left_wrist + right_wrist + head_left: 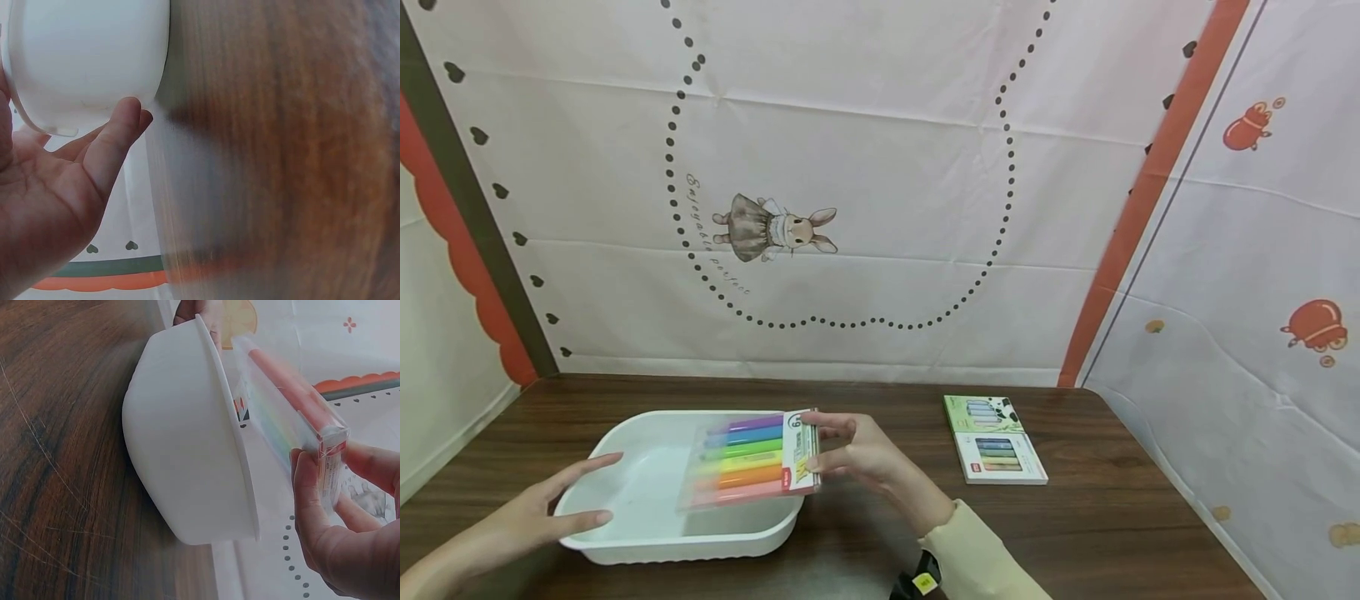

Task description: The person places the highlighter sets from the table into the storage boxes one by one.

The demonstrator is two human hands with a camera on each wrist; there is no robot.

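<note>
A white plastic basin (677, 546) stands on the table at left. My left hand (542, 508) holds its left end, two digits reaching over the rim; in the left wrist view other fingers (112, 140) lie at the outer wall. Above the basin's right side, my right hand (868, 458) pinches one end of a clear pack of highlighters (745, 458) between thumb and fingers. Its colours run from purple at the far side to pink at the near side. The right wrist view shows the pack raised beyond the basin rim, tilted, with its printed end in my fingers.
Two flat boxes with pictures of coloured pens, one green (981, 414) and one white (1000, 458), lie at the right of the brown wooden table (1112, 517). A printed cloth (880, 167) hangs behind the table, and another covers the right side.
</note>
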